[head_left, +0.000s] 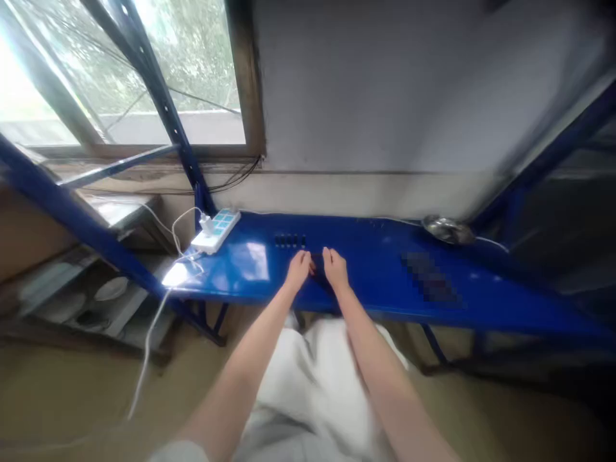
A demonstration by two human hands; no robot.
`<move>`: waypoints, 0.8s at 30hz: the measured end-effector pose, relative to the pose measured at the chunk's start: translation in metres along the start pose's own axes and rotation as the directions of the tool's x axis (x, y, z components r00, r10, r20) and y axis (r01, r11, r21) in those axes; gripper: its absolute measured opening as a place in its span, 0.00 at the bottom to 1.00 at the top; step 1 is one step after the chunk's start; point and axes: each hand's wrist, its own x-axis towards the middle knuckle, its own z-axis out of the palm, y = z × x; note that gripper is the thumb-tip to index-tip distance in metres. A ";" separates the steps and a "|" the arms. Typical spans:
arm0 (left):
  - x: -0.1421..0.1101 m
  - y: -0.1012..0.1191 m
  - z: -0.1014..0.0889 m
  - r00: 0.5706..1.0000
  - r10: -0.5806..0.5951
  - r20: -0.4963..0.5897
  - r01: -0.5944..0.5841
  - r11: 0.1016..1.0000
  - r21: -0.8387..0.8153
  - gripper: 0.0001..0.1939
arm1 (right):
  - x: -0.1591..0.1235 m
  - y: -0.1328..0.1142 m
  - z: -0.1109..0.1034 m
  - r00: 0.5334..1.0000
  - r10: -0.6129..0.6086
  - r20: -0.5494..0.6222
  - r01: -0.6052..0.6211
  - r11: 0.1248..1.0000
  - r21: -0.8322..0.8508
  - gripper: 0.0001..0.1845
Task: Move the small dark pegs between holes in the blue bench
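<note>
My left hand (299,268) and my right hand (335,267) are close together over the middle of a blue table (366,256). The fingers of both are curled into a pinch. Something small and dark seems to span the gap between them, but blur and the dark blue background hide what it is. Just beyond my left hand, several small black pieces (289,240) stand in a short row on the tabletop.
A white power strip (217,230) with a plugged-in cable lies at the table's left end. To the right are a pixelated dark object (430,277) and a shiny metal dish-like thing (447,230). Blue frame posts (163,102) rise at the left, before a window.
</note>
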 end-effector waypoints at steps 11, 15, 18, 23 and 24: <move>-0.007 0.007 -0.002 0.999 -0.020 -0.034 0.017 0.995 -0.096 0.20 | -0.002 -0.006 -0.007 0.996 0.076 0.044 -0.078 0.996 0.037 0.22; -0.008 0.010 -0.003 0.999 0.033 -0.005 -0.033 0.990 -0.135 0.16 | -0.002 -0.006 -0.008 0.992 0.112 0.057 -0.115 0.992 0.052 0.21; -0.008 0.008 -0.003 0.999 0.034 -0.030 -0.037 0.992 -0.120 0.14 | 0.000 -0.005 -0.007 0.990 0.103 0.094 -0.109 0.992 0.061 0.20; -0.008 0.009 -0.002 0.992 -0.017 -0.122 0.005 0.995 -0.101 0.14 | 0.000 0.001 -0.003 0.989 0.056 0.138 -0.069 0.993 0.092 0.17; -0.008 0.009 -0.002 0.990 -0.026 -0.137 0.012 0.995 -0.104 0.14 | 0.000 0.002 -0.002 0.988 0.045 0.151 -0.060 0.994 0.096 0.16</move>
